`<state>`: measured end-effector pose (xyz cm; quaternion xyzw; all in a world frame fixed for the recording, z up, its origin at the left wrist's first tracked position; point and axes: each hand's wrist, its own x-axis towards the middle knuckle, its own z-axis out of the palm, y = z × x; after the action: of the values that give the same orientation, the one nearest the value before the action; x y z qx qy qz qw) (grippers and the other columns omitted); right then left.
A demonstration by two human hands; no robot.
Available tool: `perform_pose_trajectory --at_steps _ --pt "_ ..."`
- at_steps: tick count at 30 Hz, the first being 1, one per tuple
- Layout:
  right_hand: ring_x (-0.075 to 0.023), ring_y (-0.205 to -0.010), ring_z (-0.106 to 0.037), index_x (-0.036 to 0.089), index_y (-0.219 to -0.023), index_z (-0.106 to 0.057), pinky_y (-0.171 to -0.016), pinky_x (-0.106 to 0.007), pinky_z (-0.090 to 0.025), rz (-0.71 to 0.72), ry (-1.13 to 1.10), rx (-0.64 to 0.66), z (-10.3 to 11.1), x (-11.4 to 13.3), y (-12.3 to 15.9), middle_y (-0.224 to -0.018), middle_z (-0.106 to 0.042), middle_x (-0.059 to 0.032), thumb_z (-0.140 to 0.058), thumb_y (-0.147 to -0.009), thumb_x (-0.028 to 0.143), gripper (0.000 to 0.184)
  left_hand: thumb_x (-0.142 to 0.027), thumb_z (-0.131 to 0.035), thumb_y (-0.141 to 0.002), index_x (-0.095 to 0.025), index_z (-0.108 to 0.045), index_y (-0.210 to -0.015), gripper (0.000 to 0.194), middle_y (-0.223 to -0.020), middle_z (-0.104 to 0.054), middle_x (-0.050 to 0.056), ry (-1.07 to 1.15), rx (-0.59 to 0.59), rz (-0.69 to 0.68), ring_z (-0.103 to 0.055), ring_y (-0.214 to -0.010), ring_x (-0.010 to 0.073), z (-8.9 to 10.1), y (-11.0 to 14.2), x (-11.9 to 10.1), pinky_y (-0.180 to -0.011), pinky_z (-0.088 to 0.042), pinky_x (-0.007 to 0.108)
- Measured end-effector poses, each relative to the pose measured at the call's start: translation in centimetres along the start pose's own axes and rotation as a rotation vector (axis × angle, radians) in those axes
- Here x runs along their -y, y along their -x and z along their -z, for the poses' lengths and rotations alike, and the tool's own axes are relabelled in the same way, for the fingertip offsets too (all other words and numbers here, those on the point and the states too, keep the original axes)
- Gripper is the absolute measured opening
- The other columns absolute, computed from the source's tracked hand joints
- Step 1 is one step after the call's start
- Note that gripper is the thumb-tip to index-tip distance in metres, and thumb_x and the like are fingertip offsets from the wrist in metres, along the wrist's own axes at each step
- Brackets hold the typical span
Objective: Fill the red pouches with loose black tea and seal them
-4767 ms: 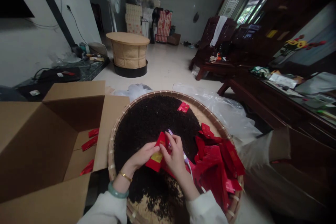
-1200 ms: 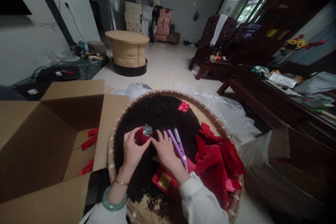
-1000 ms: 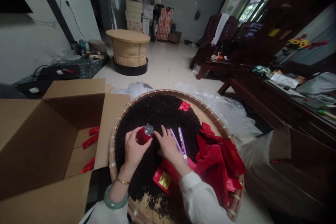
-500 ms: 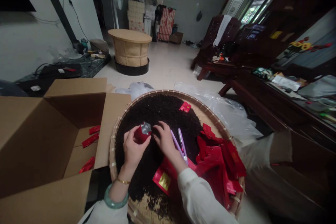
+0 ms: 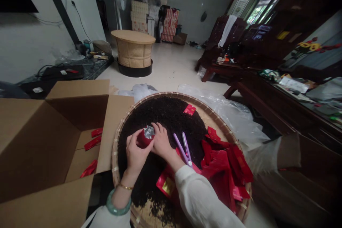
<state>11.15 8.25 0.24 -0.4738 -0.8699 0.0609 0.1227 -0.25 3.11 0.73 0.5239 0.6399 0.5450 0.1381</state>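
My left hand (image 5: 136, 150) is closed around a small red pouch (image 5: 144, 138) whose silver-lined mouth gapes open. My right hand (image 5: 161, 142) is right beside it, fingers bunched at the pouch's mouth over the dark loose tea (image 5: 165, 114). The tea fills a round woven bamboo tray (image 5: 211, 111). A purple tool (image 5: 184, 148) lies on the tea just right of my right wrist. A heap of empty red pouches (image 5: 224, 164) covers the tray's right side. One red pouch with a gold label (image 5: 166, 184) lies under my right forearm.
An open cardboard box (image 5: 48, 139) stands at the left with a few red packets (image 5: 92, 142) inside. A single red pouch (image 5: 189, 109) lies at the tray's far side. Clear plastic sheeting (image 5: 232, 114) spreads behind the tray. A dark wooden table (image 5: 283, 107) runs along the right.
My left hand took up an opened red pouch and held it over the tea. My right hand slid left from beside the purple tool to the pouch's mouth.
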Motion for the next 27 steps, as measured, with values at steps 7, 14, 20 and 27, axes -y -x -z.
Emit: perform_pose_trajectory --at_steps 7,14,20,27 --pt "-0.0303 -0.104 -0.048 0.015 -0.113 -0.062 -0.083 -0.043 -0.041 0.033 0.018 0.063 -0.1 0.3 -0.6 -0.114 -0.059 -0.0160 -0.048 -0.087 0.024 0.031 -0.035 -0.073 -0.067 -0.017 -0.061 -0.107 0.045 -0.097 -0.060 0.008 0.003 -0.015 -0.007 -0.063 -0.082 0.0211 0.0 0.0 -0.1 -0.072 -0.056 0.035" --pt "-0.0234 -0.098 -0.053 0.020 -0.109 -0.065 -0.084 -0.036 -0.045 -0.103 -0.364 -0.225 0.6 -1.0 0.3 -0.109 -0.058 -0.0106 -0.058 -0.082 0.025 0.028 -0.035 -0.072 -0.068 -0.017 -0.061 -0.108 0.046 -0.097 -0.059 0.008 0.015 -0.024 -0.004 -0.062 -0.074 0.0181 0.0 0.1 -0.1 -0.069 -0.056 0.034" --pt "-0.0197 -0.093 -0.058 0.020 -0.082 -0.070 -0.095 -0.037 -0.042 -0.610 -1.469 -0.641 -0.1 -2.1 -0.4 -0.090 -0.067 -0.0032 -0.067 -0.071 0.032 0.017 -0.036 -0.073 -0.067 -0.017 -0.060 -0.108 0.047 -0.096 -0.059 0.008 0.007 -0.027 -0.006 -0.061 -0.071 0.0172 -0.1 0.2 0.1 -0.067 -0.056 0.033" --pt "-0.0216 -0.074 -0.067 0.019 -0.077 -0.064 -0.077 -0.045 -0.054 -0.722 -2.086 -0.469 0.6 -3.1 0.3 -0.069 -0.067 -0.0028 -0.053 -0.079 0.042 0.026 -0.036 -0.073 -0.068 -0.017 -0.061 -0.108 0.047 -0.096 -0.059 0.008 0.010 -0.033 -0.028 -0.061 -0.074 0.0182 -0.1 0.2 0.0 -0.068 -0.056 0.034"
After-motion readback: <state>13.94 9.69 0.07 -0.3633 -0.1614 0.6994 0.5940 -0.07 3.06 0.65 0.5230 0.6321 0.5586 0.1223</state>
